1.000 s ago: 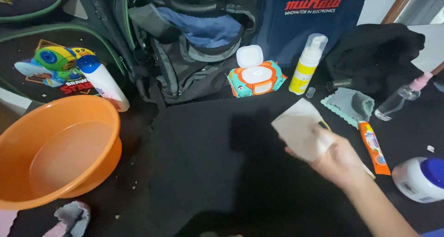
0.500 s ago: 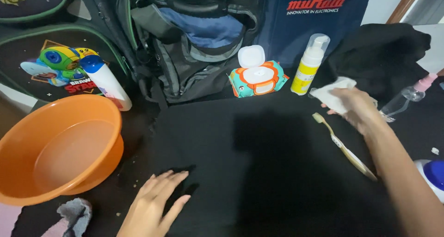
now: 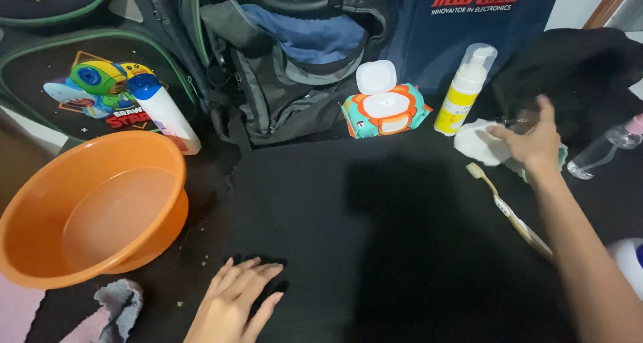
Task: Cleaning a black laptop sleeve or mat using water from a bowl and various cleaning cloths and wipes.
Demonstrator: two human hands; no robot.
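Mostly black cloth w/ orange basin; left hand flat, released; right hand grip unclear.

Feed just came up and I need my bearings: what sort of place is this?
Probably a home, a corner used for cleaning or packing. Backpacks stand behind a black cloth, with an orange basin, a wipes pack, a pump bottle and a toothbrush around it.

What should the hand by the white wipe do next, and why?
Probably let go of the white wipe and draw back. The right hand rests on the wipe, which already lies on the black cloth next to the foam pump bottle, just above the toothbrush. The left hand lies flat on the cloth's near edge.
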